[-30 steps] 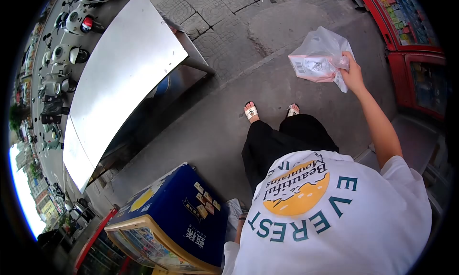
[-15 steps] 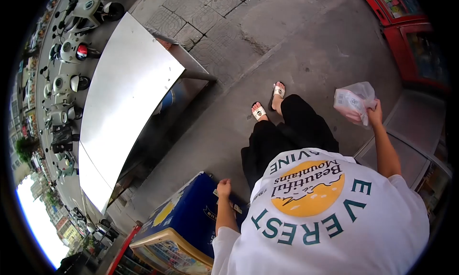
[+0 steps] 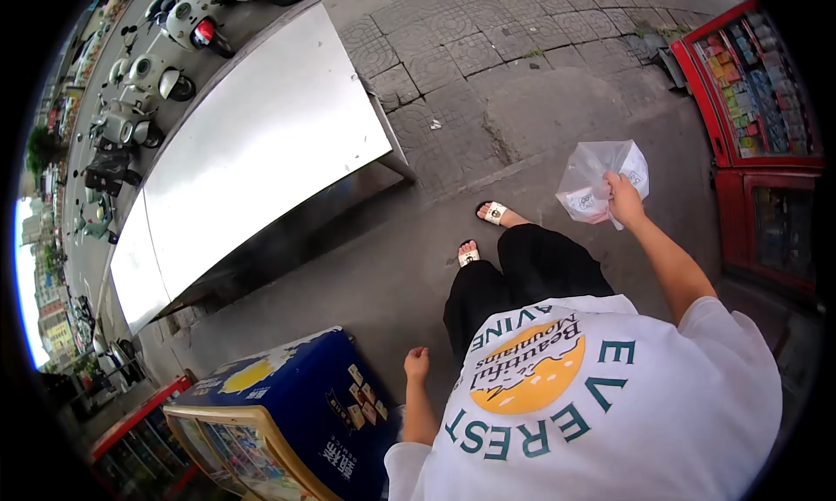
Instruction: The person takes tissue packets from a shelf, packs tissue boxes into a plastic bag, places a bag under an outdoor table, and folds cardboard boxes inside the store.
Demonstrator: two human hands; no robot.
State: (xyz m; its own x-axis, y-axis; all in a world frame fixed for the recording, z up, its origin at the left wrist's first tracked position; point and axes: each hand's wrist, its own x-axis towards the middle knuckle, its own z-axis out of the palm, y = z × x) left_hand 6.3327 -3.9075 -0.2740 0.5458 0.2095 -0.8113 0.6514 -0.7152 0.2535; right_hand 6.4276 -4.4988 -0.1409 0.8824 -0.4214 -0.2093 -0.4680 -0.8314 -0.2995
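Observation:
My right hand grips the gathered neck of a clear plastic bag, holding it out over the pavement to the right of my feet. White packages with small printed marks show through the bag; their contents cannot be made out. Down at my left side, my left hand hangs with its fingers curled in, and nothing shows in them. It is nearest to a blue freezer with yellow-framed glass, apart from it.
A large white-topped stand is ahead on the left. Red glass-fronted display cases with packed goods stand at the right. Parked scooters line the road beyond. Paving slabs run ahead of my sandalled feet.
My right hand has swung forward and inward with the bag. The view has turned; the freezer and red cases show more fully. My feet have shifted in a step.

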